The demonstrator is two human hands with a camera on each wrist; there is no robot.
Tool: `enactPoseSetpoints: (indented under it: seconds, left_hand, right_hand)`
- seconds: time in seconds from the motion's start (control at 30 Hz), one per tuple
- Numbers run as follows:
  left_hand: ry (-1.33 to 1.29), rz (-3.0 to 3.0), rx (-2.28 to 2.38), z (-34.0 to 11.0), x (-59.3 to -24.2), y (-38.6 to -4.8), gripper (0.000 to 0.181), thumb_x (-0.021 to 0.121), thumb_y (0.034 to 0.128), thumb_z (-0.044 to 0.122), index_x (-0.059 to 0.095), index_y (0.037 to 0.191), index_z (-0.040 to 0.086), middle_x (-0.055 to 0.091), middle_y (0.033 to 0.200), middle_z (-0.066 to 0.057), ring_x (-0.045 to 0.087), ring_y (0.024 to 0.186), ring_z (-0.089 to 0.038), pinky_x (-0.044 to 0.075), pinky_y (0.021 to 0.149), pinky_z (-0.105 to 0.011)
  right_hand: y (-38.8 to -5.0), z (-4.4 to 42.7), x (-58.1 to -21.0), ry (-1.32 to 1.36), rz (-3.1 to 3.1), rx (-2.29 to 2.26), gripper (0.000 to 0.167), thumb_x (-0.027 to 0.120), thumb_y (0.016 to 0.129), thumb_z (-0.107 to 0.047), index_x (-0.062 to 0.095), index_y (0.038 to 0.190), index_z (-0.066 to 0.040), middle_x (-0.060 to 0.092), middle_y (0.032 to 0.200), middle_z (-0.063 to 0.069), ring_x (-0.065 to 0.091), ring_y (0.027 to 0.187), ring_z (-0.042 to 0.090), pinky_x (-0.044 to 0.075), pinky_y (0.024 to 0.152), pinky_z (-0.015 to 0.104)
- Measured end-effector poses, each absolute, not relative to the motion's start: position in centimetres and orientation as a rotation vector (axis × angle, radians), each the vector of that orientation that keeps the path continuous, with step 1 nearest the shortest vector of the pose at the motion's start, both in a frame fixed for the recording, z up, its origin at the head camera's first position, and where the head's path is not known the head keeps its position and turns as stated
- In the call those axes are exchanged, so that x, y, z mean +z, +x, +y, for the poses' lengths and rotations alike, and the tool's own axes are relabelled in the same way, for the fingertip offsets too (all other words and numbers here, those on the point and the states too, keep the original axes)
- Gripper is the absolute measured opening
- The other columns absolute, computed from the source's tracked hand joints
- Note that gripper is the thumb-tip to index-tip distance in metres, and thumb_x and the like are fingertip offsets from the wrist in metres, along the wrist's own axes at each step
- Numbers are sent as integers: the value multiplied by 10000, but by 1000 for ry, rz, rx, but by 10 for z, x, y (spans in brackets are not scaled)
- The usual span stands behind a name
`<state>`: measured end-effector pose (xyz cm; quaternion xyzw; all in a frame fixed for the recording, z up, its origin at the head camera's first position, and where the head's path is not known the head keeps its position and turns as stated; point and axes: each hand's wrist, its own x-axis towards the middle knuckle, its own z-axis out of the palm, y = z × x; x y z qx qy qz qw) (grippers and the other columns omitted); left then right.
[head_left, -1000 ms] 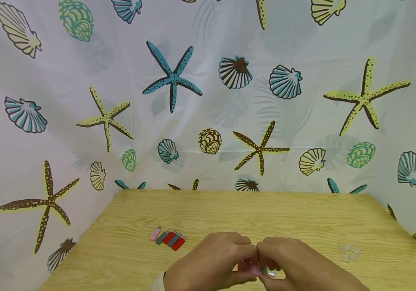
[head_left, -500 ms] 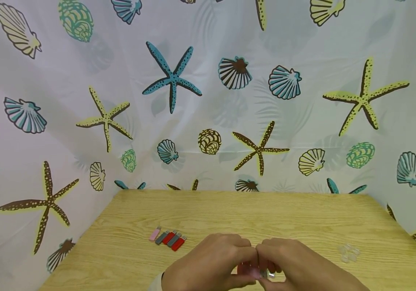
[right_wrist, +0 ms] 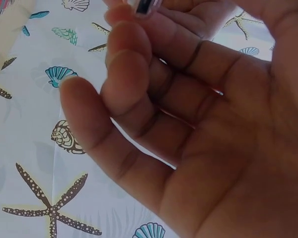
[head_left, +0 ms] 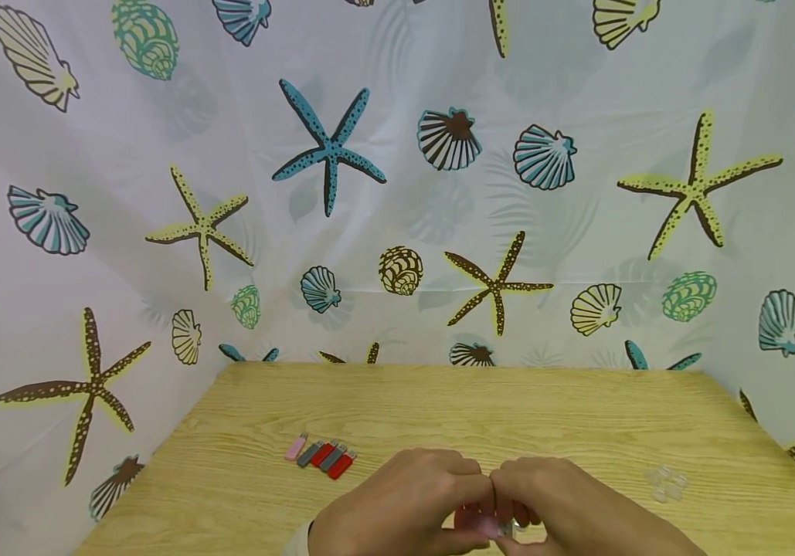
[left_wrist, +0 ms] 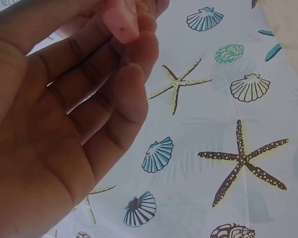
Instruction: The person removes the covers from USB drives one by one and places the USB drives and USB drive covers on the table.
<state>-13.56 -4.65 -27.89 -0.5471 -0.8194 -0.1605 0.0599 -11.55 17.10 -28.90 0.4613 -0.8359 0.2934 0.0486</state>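
Note:
A pink USB flash drive (head_left: 482, 525) is pinched in my left hand (head_left: 397, 502), between thumb and curled fingers. Its pink end (left_wrist: 121, 22) shows at the top of the left wrist view. My right hand (head_left: 564, 502) meets the left one, index knuckles touching, and pinches the drive's metal connector end. In the right wrist view a clear cap (right_wrist: 148, 7) with a dark strip inside sits at the right fingertips; how far it covers the connector cannot be told. Something small and shiny (head_left: 520, 527) lies partly hidden behind the right fingers.
On the wooden table (head_left: 439, 401), a pink flash drive (head_left: 296, 447) and several grey and red flash drives (head_left: 333, 459) lie in a row at left. Several clear caps (head_left: 667, 483) lie at right. A shell-patterned curtain (head_left: 397, 216) surrounds the table's back and sides.
Both hands stay nearly in place. My right thumb has shifted slightly down, and more of the pink drive and its metal connector shows between the hands.

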Motion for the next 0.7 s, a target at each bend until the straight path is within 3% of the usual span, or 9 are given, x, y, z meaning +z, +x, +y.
enactPoseSetpoints:
  seconds: [0.7]
  left_hand:
    - [-1685, -2498, -482, -48, -277, -135, 85, 662, 915, 313, 638, 912, 231, 500, 748, 210, 426, 718, 102, 336, 658, -44]
  right_hand:
    - [-113, 169, -288, 1390, -2536, 921, 249, 697, 832, -126, 581, 857, -345, 494, 765, -214, 471, 700, -57, 428, 599, 160]
